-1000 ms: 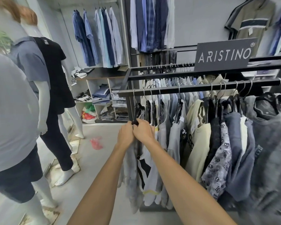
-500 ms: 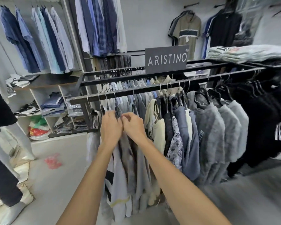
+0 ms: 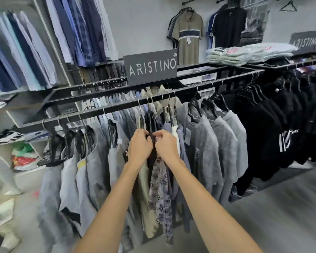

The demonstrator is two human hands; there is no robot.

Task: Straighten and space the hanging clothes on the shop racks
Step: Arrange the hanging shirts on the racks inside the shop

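A black rail runs across the rack, hung with grey, cream, patterned and black shirts on black hangers. My left hand and my right hand are side by side at the middle of the rail. Both grip the shoulder of a black garment between a cream shirt and a grey patterned shirt. Grey shirts hang to the right, black shirts further right. More grey shirts hang spaced out to the left.
An ARISTINO sign stands on the rack top. Folded shirts are stacked at the back right. Blue shirts hang on the left wall above shelves with bags. Grey floor lies at the right.
My view and both hands have moved right along the rail, from the leftmost grey shirts to the black garment in the middle. The mannequins at the left have gone out of view.
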